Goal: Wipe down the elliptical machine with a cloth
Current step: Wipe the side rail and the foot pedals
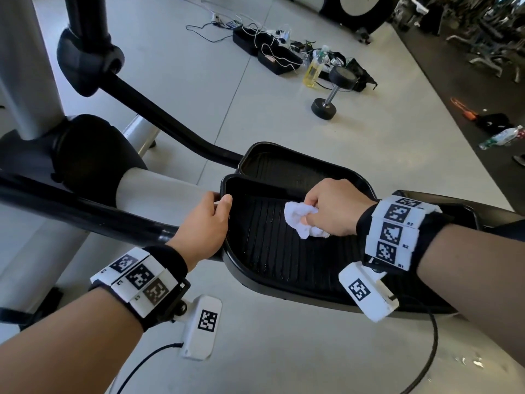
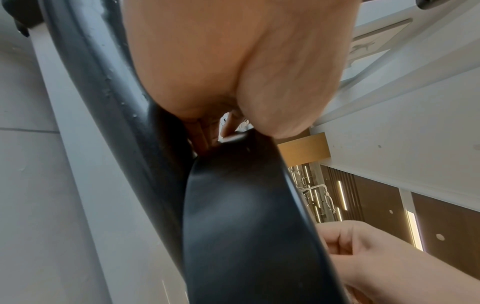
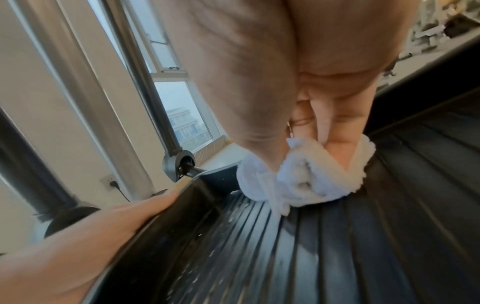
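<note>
The elliptical's near black ribbed foot pedal [image 1: 272, 251] lies in front of me, wet in streaks. My right hand [image 1: 331, 207] holds a bunched white cloth [image 1: 301, 220] down on the pedal's ribs near its far end; in the right wrist view the cloth [image 3: 298, 181] is wrapped by curled fingers on the ribbed surface [image 3: 298, 257]. My left hand [image 1: 208, 220] grips the pedal's left rim, thumb over the edge. The left wrist view shows the pedal's smooth outer wall [image 2: 241, 226] under my palm [image 2: 233, 61]. A second pedal [image 1: 284, 163] sits just beyond.
Black crank arms [image 1: 159, 115] and a grey column [image 1: 25, 66] of the machine stand to the left. On the floor beyond lie a dumbbell [image 1: 332, 92], a yellow bottle [image 1: 312, 71], black trays with cables [image 1: 270, 49] and a water bottle [image 1: 502, 136].
</note>
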Available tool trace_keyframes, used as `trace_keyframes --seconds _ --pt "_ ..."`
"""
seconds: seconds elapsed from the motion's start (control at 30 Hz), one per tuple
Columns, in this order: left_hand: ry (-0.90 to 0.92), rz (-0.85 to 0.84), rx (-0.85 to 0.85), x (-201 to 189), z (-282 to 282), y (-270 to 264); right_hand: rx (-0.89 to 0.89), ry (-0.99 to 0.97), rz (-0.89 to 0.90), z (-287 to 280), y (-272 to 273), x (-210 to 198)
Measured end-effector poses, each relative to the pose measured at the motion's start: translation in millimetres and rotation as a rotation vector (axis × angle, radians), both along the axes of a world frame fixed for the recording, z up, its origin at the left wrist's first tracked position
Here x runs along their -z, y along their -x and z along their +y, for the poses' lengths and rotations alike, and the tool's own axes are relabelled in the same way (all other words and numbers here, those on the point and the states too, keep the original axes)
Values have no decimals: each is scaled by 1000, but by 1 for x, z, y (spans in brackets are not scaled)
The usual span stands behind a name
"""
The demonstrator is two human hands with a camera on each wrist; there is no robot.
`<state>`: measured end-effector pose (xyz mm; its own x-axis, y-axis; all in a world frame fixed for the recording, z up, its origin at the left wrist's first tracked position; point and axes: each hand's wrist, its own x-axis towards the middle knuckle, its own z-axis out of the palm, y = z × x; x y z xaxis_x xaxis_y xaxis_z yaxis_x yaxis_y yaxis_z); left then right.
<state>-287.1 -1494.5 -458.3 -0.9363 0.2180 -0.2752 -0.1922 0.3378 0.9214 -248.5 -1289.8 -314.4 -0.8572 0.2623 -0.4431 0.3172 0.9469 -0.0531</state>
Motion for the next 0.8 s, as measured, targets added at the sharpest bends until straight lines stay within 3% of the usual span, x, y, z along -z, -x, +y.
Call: trace_keyframes --seconds 0.47,0.8 --pt "-31 -10 4 -7 -3 -4 -164 121 -120 -12 -64 8" --pt "-25 12 -2 -8 -2 -5 -149 -29 12 -8 -4 2"
